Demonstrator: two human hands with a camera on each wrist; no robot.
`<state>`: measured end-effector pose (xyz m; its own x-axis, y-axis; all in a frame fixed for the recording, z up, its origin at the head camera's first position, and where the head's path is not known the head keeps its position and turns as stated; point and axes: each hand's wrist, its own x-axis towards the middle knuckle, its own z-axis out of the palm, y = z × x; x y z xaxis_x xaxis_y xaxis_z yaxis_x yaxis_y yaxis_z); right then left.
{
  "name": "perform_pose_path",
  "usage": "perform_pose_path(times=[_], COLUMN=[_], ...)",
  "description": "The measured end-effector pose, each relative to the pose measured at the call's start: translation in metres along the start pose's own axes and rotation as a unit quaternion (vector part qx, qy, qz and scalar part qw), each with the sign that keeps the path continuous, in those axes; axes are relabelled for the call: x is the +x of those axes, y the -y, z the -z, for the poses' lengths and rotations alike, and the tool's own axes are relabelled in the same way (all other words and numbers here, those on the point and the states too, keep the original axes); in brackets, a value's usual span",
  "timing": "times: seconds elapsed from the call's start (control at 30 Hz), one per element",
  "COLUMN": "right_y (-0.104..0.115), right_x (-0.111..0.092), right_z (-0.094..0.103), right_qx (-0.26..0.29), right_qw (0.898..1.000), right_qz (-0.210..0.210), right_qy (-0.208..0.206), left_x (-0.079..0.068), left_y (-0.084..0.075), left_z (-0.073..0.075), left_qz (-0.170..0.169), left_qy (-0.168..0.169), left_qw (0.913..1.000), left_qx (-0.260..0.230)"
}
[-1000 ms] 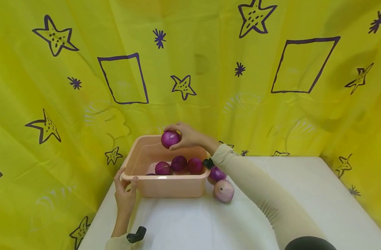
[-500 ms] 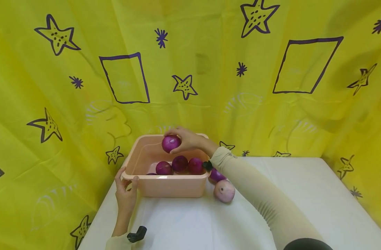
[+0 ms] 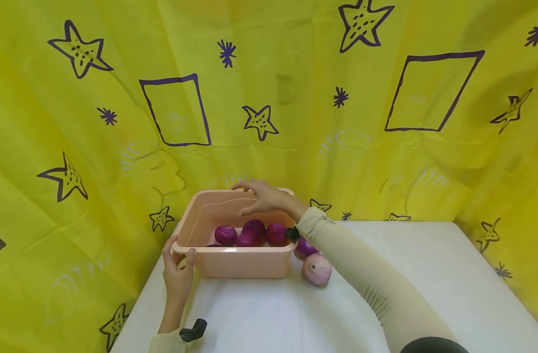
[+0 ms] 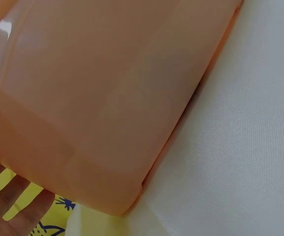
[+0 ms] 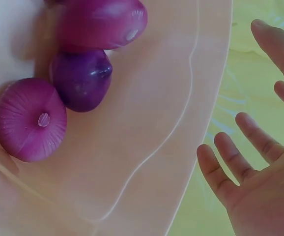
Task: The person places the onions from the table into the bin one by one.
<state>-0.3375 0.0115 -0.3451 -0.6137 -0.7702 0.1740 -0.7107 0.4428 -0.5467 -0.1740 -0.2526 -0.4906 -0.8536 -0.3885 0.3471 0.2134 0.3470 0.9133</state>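
A peach plastic tub (image 3: pixel 242 264) stands on the table with several red onions inside, among them one onion (image 3: pixel 226 236) at the left and another (image 3: pixel 276 234) at the right. My left hand (image 3: pixel 177 274) holds the tub's front left corner, thumb at the front rim; its fingers (image 4: pixel 36 209) lie along the tub wall in the left wrist view. Over the tub's back part, my right hand (image 3: pixel 265 196) has its fingers spread and holds nothing. The right wrist view shows that hand beside a pink-purple onion (image 5: pixel 31 119) and a darker onion (image 5: pixel 81 80), apart from both.
Just right of the tub, a pale onion (image 3: pixel 317 269) and a purple onion (image 3: pixel 307 246) lie on the white table (image 3: pixel 247 318). A yellow curtain (image 3: pixel 295 162) with drawn stars and frames hangs close behind the tub and along both sides.
The right hand has let go of the red onion it held; that onion has dropped among the others in the tub. One onion there has shifted left. The left hand stays put.
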Motion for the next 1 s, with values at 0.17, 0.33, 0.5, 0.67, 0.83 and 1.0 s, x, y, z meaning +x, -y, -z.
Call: perform_pose_path(times=[0.17,0.33,0.5,0.67,0.83,1.0], right_y=[0.000,0.003,0.004,-0.002,-0.009,-0.019], right_x=[-0.001,-0.007,-0.020,-0.039,-0.068,-0.103], right_z=[0.002,0.006,0.015,0.028,0.040,0.050], right_qx=[0.015,0.042,0.050,0.048,0.045,0.034], right_qw=[1.000,0.999,0.998,0.998,0.997,0.997], right_qz=[0.002,0.003,0.014,0.022,0.029,0.006], right_qy=[-0.002,-0.010,-0.020,-0.034,-0.053,-0.073], left_x=[0.000,0.000,0.001,0.001,0.000,0.000], left_y=[0.000,0.002,0.005,0.005,0.003,0.001], left_z=[0.001,0.002,0.002,0.002,0.001,0.001], left_qz=[0.001,-0.003,-0.014,-0.010,-0.006,-0.008], left_qy=[0.004,0.004,0.004,0.003,0.001,0.006], left_qw=[1.0000,1.0000,0.9999,0.9999,1.0000,0.9999], left_qx=[-0.003,-0.006,-0.007,-0.004,-0.005,-0.007])
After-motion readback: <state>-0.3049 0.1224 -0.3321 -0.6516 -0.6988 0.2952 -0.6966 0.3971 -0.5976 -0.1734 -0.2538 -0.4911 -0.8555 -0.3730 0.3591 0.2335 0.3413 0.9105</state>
